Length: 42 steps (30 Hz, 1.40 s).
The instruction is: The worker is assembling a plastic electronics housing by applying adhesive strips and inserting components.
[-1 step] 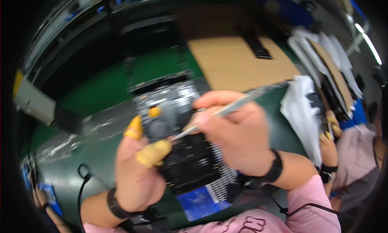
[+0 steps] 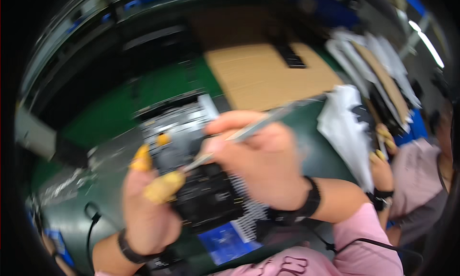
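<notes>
My left hand point(image 2: 151, 199), with yellow finger cots on its thumb and a finger, is closed round the left side of an electronic device point(image 2: 203, 194). The device shows a grey and silver upper part and a black lower part with small gold-coloured contacts. My right hand point(image 2: 261, 156) grips slim silver tweezers point(image 2: 247, 131) like a pen. Their tip points at the device, close to my left thumb; blur hides whether it touches. A small orange-yellow spot, maybe another covered fingertip, shows at the device's upper left.
Brown cardboard point(image 2: 268, 79) lies on the green bench point(image 2: 316, 142), with a dark flat part point(image 2: 291, 56) on it. White wrapping point(image 2: 347, 127) stands at the right, near a co-worker's hands point(image 2: 382, 168). A blue packet point(image 2: 227, 242) and a white perforated strip point(image 2: 251, 214) lie below the device.
The whole scene has shifted left in the picture, with the hands and device shifting slightly more. Both hands keep their holds, and the tweezers still point at the device.
</notes>
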Each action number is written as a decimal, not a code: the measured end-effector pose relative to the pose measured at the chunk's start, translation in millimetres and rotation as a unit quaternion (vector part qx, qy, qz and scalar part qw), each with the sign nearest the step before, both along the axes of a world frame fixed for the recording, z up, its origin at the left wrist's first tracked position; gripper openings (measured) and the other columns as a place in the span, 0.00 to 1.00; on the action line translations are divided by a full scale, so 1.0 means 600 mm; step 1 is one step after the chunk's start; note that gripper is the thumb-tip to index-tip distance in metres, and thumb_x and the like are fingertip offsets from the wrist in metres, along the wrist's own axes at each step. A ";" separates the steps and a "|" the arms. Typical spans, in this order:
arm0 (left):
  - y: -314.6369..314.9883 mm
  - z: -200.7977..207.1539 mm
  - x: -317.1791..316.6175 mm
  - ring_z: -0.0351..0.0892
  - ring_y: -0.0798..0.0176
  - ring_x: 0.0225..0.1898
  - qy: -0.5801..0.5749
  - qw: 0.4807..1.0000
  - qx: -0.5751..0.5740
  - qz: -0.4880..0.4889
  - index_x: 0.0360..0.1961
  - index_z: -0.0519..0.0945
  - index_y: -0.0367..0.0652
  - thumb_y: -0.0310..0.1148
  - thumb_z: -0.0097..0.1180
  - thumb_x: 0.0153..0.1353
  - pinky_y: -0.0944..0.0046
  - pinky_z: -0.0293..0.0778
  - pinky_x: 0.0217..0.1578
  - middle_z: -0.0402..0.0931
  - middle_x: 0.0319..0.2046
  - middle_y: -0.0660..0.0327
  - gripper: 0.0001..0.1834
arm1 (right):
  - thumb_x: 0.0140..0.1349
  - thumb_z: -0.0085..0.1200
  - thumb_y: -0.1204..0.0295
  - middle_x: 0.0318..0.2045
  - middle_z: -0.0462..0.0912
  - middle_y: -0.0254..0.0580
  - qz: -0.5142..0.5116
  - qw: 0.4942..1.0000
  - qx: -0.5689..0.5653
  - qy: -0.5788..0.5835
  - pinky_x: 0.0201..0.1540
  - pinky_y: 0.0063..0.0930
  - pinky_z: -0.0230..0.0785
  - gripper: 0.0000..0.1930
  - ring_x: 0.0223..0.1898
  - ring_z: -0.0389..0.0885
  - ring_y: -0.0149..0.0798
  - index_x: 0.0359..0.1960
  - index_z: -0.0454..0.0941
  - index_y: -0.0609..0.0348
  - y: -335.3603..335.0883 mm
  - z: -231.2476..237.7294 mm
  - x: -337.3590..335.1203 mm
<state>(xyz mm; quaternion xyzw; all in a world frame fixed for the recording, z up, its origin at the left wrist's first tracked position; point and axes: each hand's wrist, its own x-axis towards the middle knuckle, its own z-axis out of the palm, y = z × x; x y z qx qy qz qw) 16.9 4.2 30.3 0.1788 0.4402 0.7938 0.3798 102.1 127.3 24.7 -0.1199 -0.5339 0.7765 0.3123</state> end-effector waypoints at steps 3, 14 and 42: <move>0.006 -0.007 -0.020 0.73 0.62 0.44 0.078 0.993 -0.056 0.072 0.50 0.66 0.35 0.25 0.51 0.47 0.64 0.69 0.47 0.72 0.44 0.56 0.25 | 0.55 0.55 0.78 0.23 0.74 0.29 0.045 0.996 -0.065 0.029 0.19 0.11 0.57 0.10 0.20 0.68 0.18 0.39 0.72 0.64 0.017 0.008 -0.003; 0.206 -0.079 -0.392 0.67 0.45 0.51 0.602 0.457 -0.583 0.298 0.51 0.68 0.38 0.47 0.55 0.52 0.53 0.66 0.50 0.68 0.48 0.44 0.29 | 0.55 0.53 0.78 0.24 0.78 0.40 -0.173 0.980 -0.078 0.065 0.18 0.12 0.57 0.05 0.17 0.66 0.21 0.33 0.73 0.63 0.147 -0.013 0.144; 0.142 -0.024 -0.097 0.73 0.61 0.44 -0.031 0.992 0.047 -0.109 0.43 0.70 0.37 0.14 0.46 0.48 0.61 0.68 0.51 0.72 0.44 0.58 0.18 | 0.57 0.50 0.77 0.24 0.78 0.45 -0.161 0.983 -0.072 0.044 0.15 0.15 0.58 0.04 0.16 0.69 0.26 0.33 0.72 0.64 0.162 -0.058 0.127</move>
